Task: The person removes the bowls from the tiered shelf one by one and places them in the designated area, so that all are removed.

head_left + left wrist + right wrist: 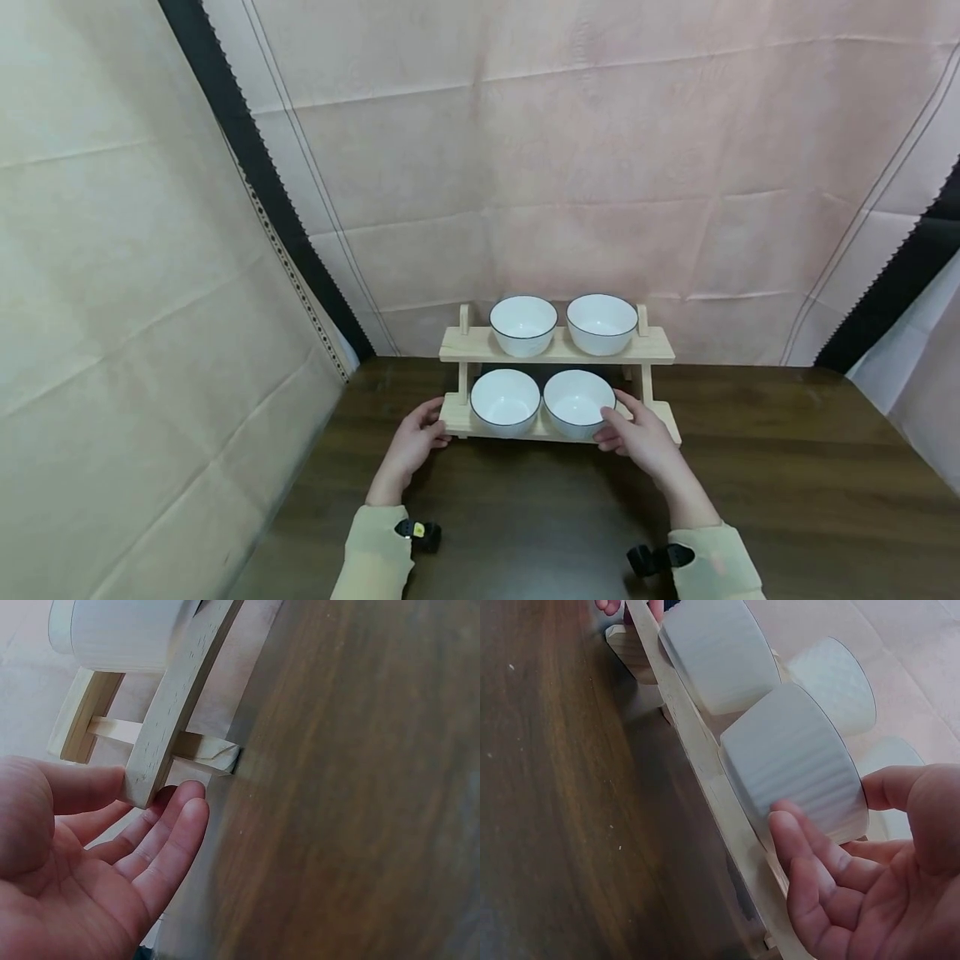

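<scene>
A two-tier pale wooden rack [558, 357] carries white bowls with dark rims. My left hand [417, 439] pinches the left end of the lower shelf; in the left wrist view the thumb lies on one face of the board [169, 720], the fingers past its other side. My right hand [639, 435] holds the lower right bowl [579, 398], thumb at the rim and fingers along its ribbed side [795, 761]. This bowl sits upright on the lower shelf, beside the lower left bowl [506, 398].
On the upper shelf stand a left bowl [523, 321] and a right bowl [602, 319], close together. The rack stands on a dark wooden table [525, 517], near its back edge. Pale fabric walls [585, 167] rise behind and to the sides.
</scene>
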The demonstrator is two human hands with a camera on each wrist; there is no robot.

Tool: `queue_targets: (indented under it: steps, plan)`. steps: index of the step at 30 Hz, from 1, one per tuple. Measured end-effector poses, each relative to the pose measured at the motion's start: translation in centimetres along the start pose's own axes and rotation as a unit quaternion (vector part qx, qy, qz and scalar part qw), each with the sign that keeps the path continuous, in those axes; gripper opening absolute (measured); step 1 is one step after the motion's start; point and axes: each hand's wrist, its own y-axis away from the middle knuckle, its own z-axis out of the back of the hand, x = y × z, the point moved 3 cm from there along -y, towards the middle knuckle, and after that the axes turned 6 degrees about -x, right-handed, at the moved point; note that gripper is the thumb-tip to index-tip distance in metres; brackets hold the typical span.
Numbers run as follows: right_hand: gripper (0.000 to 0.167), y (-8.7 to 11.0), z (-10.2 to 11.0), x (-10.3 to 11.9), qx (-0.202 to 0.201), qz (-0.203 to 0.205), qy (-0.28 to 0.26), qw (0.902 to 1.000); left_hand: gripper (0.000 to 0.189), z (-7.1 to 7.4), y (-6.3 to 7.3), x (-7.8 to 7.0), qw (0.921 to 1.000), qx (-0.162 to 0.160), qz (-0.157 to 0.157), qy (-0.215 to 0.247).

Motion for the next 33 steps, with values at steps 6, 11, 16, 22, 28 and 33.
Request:
queue_targets:
  steps: [6, 11, 16, 22, 28, 33]
  plan:
    - [0.07, 0.1, -0.1, -0.1, 0.0, -0.013, -0.002, 0.9999, 0.044, -0.1, 0.0, 0.2, 1.0, 0.005, -0.002, 0.005]
    - [0.067, 0.2, -0.1, -0.2, 0.004, -0.018, -0.008, 0.9998, 0.046, 0.0, 0.1, 0.2, 0.9999, 0.01, 0.0, 0.009]
    - [0.063, 0.1, 0.1, -0.1, 0.001, -0.012, -0.007, 0.9999, 0.047, 0.0, 0.2, 0.1, 0.9998, 0.014, -0.004, 0.013]
    - [0.06, 0.1, 0.6, 0.2, 0.006, 0.0, -0.008, 1.0, 0.045, 0.0, 0.0, 0.2, 0.9999, 0.01, 0.0, 0.008]
    - [0.059, 0.4, 0.9, 0.5, 0.022, 0.006, -0.003, 0.9997, 0.044, 0.1, 0.0, 0.1, 1.0, 0.005, 0.006, -0.001]
    - [0.059, 0.4, 1.0, 0.6, 0.032, 0.003, 0.001, 0.9995, 0.045, 0.3, 0.1, 0.0, 1.0, 0.008, 0.002, 0.003]
